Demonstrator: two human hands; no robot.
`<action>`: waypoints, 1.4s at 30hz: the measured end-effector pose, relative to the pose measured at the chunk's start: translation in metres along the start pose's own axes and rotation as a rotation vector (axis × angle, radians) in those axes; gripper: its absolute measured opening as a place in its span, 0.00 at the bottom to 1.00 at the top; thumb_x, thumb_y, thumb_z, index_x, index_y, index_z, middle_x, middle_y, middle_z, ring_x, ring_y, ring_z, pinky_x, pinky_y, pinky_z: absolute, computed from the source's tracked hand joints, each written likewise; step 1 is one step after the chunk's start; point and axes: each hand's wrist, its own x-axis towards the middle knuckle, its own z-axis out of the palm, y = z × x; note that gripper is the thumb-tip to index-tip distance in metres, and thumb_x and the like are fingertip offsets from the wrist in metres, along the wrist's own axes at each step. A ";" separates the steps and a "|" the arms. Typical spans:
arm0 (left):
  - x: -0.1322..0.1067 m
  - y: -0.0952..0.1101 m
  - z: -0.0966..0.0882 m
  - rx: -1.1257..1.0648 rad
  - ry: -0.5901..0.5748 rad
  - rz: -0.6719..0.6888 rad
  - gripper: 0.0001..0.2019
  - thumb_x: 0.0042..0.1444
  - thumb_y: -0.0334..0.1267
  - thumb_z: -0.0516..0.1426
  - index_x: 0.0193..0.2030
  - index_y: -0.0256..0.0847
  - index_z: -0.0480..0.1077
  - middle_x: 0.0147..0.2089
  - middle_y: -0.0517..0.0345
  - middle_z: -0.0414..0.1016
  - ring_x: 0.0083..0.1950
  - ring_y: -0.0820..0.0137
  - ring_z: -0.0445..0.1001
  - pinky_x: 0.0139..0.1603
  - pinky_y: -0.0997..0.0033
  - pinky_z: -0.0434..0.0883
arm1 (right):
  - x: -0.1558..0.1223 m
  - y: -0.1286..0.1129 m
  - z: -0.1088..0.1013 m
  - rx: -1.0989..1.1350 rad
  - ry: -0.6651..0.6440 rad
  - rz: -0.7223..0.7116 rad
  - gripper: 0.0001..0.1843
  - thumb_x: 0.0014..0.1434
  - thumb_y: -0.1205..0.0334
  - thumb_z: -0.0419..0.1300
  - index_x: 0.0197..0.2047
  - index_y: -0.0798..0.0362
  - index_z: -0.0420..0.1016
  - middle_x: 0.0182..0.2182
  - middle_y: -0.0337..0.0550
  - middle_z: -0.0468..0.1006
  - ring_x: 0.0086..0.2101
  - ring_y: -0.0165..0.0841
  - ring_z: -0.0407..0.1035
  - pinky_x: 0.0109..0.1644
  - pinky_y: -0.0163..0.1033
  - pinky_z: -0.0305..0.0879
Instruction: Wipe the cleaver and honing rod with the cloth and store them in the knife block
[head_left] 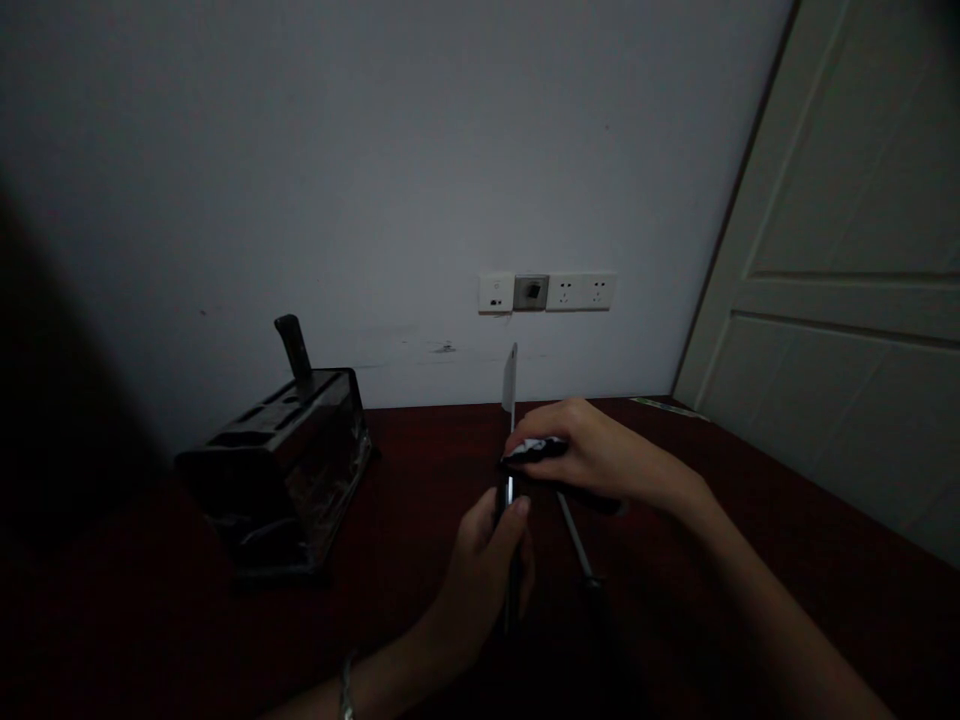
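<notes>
My left hand (pixel 495 550) is wrapped round the dark handle of a cleaver (pixel 509 380). Its broad pale blade points up and away, seen almost edge-on. My right hand (pixel 577 450) is closed on a black-and-white object (pixel 534 452), pressed close to the cleaver near where blade and handle meet. The fingers cover much of that object, and its exact kind cannot be made out. Below my right hand a sharpening steel (pixel 574 535) lies on the table, its thin grey rod pointing away and its dark handle towards me.
On the left of the dark red table (pixel 420 450) stands a black knife block (pixel 262 450) with one dark-handled knife (pixel 292 345) upright in it. Wall sockets (pixel 581 291) are on the wall behind. A panelled door (pixel 840 290) borders the right side. The light is dim.
</notes>
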 end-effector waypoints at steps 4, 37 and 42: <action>0.002 0.000 -0.001 -0.034 0.032 0.017 0.16 0.53 0.52 0.53 0.29 0.40 0.58 0.17 0.70 0.57 0.11 0.82 0.55 0.09 0.83 0.54 | 0.001 -0.001 0.002 0.002 -0.034 -0.009 0.07 0.54 0.64 0.58 0.36 0.53 0.76 0.31 0.39 0.77 0.32 0.29 0.70 0.36 0.32 0.61; 0.013 -0.003 -0.007 0.147 0.118 0.100 0.12 0.55 0.47 0.52 0.35 0.42 0.53 0.17 0.72 0.62 0.08 0.79 0.59 0.07 0.82 0.55 | -0.012 -0.008 -0.016 -0.071 0.331 0.060 0.08 0.49 0.70 0.59 0.35 0.52 0.74 0.31 0.38 0.75 0.32 0.29 0.69 0.36 0.33 0.62; 0.013 -0.009 -0.005 0.142 0.111 0.095 0.14 0.53 0.45 0.54 0.35 0.43 0.53 0.18 0.73 0.61 0.09 0.80 0.57 0.06 0.83 0.55 | -0.010 -0.010 -0.013 -0.127 0.164 0.019 0.09 0.50 0.72 0.58 0.36 0.53 0.73 0.32 0.39 0.74 0.32 0.29 0.67 0.36 0.33 0.60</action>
